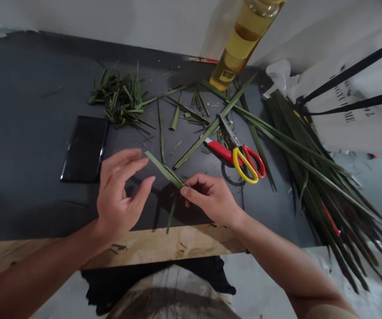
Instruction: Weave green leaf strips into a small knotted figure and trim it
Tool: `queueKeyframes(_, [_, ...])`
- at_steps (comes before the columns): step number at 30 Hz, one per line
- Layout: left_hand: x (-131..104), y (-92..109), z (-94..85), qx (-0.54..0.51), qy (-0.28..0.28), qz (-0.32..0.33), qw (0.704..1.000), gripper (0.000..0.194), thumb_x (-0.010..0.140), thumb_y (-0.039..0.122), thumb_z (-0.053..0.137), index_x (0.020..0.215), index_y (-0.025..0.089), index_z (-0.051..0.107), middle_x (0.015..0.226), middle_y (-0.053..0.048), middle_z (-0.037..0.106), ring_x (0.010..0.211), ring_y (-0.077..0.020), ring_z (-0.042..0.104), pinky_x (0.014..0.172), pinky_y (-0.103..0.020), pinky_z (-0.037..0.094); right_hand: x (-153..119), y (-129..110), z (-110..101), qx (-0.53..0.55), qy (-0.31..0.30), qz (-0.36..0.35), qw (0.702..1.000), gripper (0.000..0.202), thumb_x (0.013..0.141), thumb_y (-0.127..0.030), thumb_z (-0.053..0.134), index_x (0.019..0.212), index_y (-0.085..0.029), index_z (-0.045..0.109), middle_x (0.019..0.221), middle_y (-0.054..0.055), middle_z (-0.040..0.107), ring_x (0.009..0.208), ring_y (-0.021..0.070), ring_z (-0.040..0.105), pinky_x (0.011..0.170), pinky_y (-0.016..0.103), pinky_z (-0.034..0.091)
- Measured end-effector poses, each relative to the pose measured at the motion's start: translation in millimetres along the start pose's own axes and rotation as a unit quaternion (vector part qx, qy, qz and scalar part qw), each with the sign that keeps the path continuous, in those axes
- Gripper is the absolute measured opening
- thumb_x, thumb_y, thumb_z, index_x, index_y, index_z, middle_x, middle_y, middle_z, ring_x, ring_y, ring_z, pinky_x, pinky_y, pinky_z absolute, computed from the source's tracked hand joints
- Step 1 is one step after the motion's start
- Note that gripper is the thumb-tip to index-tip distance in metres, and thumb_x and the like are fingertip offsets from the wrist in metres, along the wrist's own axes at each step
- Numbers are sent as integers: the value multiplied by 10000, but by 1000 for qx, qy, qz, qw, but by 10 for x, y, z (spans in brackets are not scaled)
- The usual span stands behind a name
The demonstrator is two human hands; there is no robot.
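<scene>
My right hand (207,195) pinches a green leaf strip (163,169) between thumb and fingers. One end of the strip points up and left, and a narrower piece hangs down below the pinch. Just left of the strip's free end is my left hand (121,186), its fingers and thumb apart with nothing between them. To the right lie scissors (246,164) with one yellow and one red handle, crossing a red-handled cutter (220,150). Loose leaf strips (194,146) lie in front of my hands.
A black phone (85,149) lies on the dark tabletop (18,133), beside a pile of folded leaf pieces (124,97). At the back stands a bottle of yellow liquid (240,48). Long leaves (310,177) overhang the right edge, near a white bag (347,102) with black straps.
</scene>
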State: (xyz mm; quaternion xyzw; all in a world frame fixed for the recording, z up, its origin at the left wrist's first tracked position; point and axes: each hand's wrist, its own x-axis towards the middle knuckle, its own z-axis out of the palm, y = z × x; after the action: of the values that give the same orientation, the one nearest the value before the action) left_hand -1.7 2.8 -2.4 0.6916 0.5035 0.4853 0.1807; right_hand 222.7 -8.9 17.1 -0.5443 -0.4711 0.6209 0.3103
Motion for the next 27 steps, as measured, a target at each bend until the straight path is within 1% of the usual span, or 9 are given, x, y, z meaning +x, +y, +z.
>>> queueKeyframes(2, [45,-53,-14,20,-5,59,998,357,911,132,765,1221,309,755,1416,-88,648,1344,-311,641,1087,-474,589,-21,-21,-6,6,-29,6,1000,239,820,-422,746,777,-198,675,611,-18,655,561,111,577,561,245,448])
queueKeyframes(4, [60,-80,-12,13,-16,63,998,292,939,105,726,1131,311,802,1405,-75,663,1339,-301,648,1091,-461,579,-47,-43,-7,6,-47,5,999,243,821,-427,747,783,-197,678,620,-13,655,566,112,570,558,247,441])
queueKeyframes(7, [23,-57,5,-28,-52,22,998,245,968,111,704,1051,301,835,1234,-53,738,1138,-233,732,974,-378,618,-71,-61,0,5,-40,-5,999,242,830,-428,739,804,-194,682,632,-9,655,575,115,568,559,248,440])
queueKeyframes(9, [-15,-8,17,-88,-110,-12,990,220,982,134,699,1055,286,841,1107,-42,766,973,-184,752,843,-300,629,-74,-52,13,1,-31,-23,999,234,841,-421,728,812,-194,683,649,-6,658,591,118,570,568,250,446])
queueKeyframes(13, [-46,95,44,-204,-221,-125,945,133,991,290,728,972,256,856,962,-44,794,882,-178,759,786,-272,623,-71,4,70,-50,2,-81,995,202,854,-385,705,780,-200,668,669,-11,658,603,113,547,586,249,443])
queueKeyframes(17, [-43,119,86,-254,-167,-300,904,254,821,438,893,925,221,813,813,-32,795,743,-194,753,689,-293,620,-65,65,144,-79,49,-87,992,192,857,-376,688,773,-208,647,661,-15,661,596,118,553,576,244,444])
queueKeyframes(19, [-50,113,105,-247,-148,-338,896,272,771,433,920,853,216,778,736,-15,772,682,-189,735,640,-284,599,-60,83,176,-88,73,-85,990,182,849,-370,690,773,-214,638,657,-17,659,595,124,566,574,246,445])
queueKeyframes(22, [-70,123,116,-200,-166,-310,915,197,815,388,865,787,225,758,741,-8,778,694,-184,732,652,-277,579,-50,95,215,-97,101,-88,986,167,840,-353,683,757,-220,624,636,-24,643,581,125,559,562,246,438])
queueKeyframes(27, [-91,184,100,-150,-208,-243,935,103,916,351,752,928,250,772,880,-11,817,790,-192,754,768,-303,602,-31,110,259,-109,136,-101,980,180,845,-339,669,728,-219,605,613,-39,607,560,113,516,550,244,413])
